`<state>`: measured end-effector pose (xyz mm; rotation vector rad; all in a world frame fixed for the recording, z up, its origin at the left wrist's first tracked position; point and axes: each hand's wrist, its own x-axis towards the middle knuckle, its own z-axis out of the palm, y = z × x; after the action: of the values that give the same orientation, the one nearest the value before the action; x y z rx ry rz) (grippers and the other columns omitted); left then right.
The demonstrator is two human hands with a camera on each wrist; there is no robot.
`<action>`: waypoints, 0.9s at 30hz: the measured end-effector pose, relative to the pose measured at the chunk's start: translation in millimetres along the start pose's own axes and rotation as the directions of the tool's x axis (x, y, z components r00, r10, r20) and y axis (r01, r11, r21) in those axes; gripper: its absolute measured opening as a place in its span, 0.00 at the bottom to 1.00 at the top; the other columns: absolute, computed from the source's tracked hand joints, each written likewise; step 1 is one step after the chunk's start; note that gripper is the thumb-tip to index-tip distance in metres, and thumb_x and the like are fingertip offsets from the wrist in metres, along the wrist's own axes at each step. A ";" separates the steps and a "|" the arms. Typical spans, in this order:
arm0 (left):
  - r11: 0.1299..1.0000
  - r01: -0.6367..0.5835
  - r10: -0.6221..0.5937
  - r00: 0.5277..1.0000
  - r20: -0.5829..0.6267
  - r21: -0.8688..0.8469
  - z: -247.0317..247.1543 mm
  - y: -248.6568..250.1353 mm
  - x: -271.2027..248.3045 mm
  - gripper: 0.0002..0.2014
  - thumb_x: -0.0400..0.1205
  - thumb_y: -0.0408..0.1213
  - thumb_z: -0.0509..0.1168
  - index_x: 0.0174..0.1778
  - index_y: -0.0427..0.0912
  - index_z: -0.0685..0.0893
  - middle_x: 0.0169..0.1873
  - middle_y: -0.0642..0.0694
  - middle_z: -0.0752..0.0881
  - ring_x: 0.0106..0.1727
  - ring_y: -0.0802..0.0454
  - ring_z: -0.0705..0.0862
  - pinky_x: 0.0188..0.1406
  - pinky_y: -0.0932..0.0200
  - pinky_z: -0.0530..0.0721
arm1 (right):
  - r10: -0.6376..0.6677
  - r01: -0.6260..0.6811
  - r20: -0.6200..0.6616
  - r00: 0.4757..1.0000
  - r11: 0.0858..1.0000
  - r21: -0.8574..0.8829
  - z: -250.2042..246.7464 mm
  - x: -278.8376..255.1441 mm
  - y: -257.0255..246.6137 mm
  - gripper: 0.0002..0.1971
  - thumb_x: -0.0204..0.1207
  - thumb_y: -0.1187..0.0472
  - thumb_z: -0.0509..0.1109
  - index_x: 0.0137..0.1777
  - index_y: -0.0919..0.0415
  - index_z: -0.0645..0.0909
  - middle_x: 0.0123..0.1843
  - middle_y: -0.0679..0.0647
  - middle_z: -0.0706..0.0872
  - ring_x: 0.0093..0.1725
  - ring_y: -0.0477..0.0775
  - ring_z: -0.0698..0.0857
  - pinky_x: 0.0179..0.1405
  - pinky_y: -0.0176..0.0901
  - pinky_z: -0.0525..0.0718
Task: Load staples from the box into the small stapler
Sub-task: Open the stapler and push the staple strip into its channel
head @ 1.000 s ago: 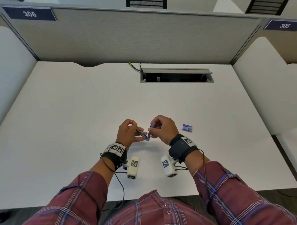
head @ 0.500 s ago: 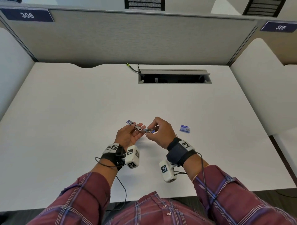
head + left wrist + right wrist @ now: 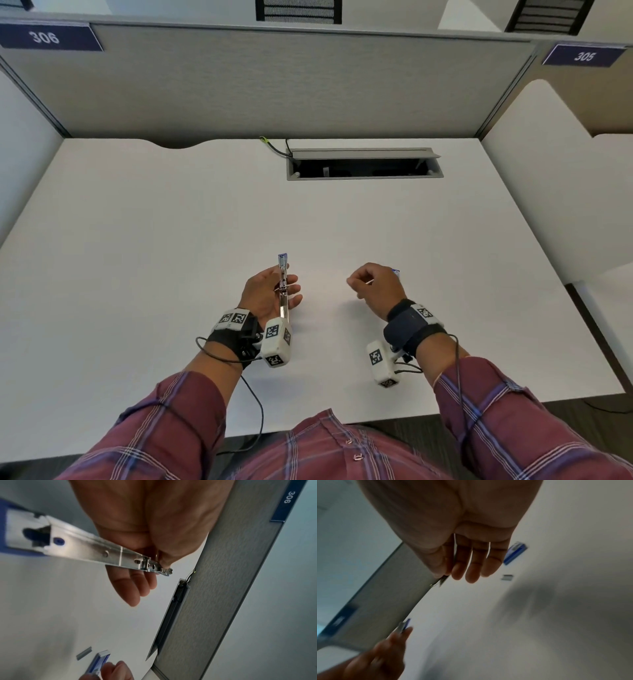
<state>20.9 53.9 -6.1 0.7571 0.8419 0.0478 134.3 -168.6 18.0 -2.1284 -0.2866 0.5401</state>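
Fingers of the left hand [image 3: 269, 297] grasp the opened stapler [image 3: 283, 286] palm-up, while the right hand's [image 3: 376, 287] fingers hang relaxed.

A stapler [image 3: 283, 291] lies across the left hand [image 3: 267, 297]; to its right (well apart) the right hand [image 3: 375, 287], with the staple box [image 3: 396, 271] on the desk [image 3: 171, 240] just behind it.
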 end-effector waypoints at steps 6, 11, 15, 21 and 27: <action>0.996 0.007 -0.009 1.000 0.020 0.088 1.3 -5.7 -0.9 0.11 0.90 0.36 0.64 0.62 0.36 0.89 0.44 0.37 0.88 0.32 0.43 0.87 0.27 0.52 0.85 | 0.149 -0.158 -0.141 0.979 0.986 -0.056 -19.2 9.0 36.1 0.07 0.73 0.61 0.74 0.35 0.52 0.87 0.35 0.50 0.91 0.39 0.60 0.91 0.46 0.57 0.92; 0.990 0.026 -0.030 0.999 0.030 0.137 7.9 -10.7 -3.4 0.11 0.88 0.39 0.66 0.59 0.38 0.90 0.39 0.41 0.88 0.28 0.47 0.83 0.24 0.57 0.78 | 0.201 -0.231 -0.186 0.962 0.959 -0.161 -19.6 8.9 56.8 0.09 0.77 0.61 0.73 0.36 0.48 0.85 0.45 0.55 0.94 0.49 0.63 0.91 0.58 0.54 0.90; 0.988 0.025 -0.029 0.999 0.023 0.152 10.4 -14.8 -3.5 0.11 0.88 0.38 0.66 0.58 0.38 0.91 0.41 0.39 0.88 0.30 0.45 0.83 0.25 0.57 0.78 | 0.228 -0.267 -0.180 0.957 0.935 -0.235 -16.4 6.8 65.0 0.06 0.79 0.59 0.73 0.51 0.59 0.90 0.53 0.56 0.93 0.56 0.61 0.89 0.58 0.42 0.81; 0.982 0.039 -0.047 0.998 0.039 0.187 16.0 -20.6 -8.3 0.12 0.88 0.38 0.66 0.61 0.37 0.91 0.44 0.38 0.90 0.34 0.43 0.86 0.28 0.53 0.86 | 0.172 -0.206 -0.130 0.976 0.925 -0.319 -0.9 9.9 59.1 0.11 0.76 0.51 0.76 0.39 0.56 0.82 0.39 0.52 0.87 0.43 0.59 0.86 0.45 0.49 0.85; 0.981 0.056 -0.066 0.997 0.043 0.187 21.8 -23.0 -12.7 0.12 0.88 0.38 0.66 0.61 0.37 0.91 0.46 0.37 0.89 0.35 0.42 0.87 0.30 0.51 0.87 | 0.184 -0.200 -0.081 0.980 0.849 -0.490 7.9 14.2 47.6 0.07 0.82 0.51 0.70 0.47 0.53 0.78 0.54 0.52 0.84 0.53 0.59 0.85 0.50 0.48 0.80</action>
<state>21.6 19.9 -2.9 0.9034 0.8294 -0.1053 143.2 -184.6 -28.9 -2.6877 -0.2090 0.5942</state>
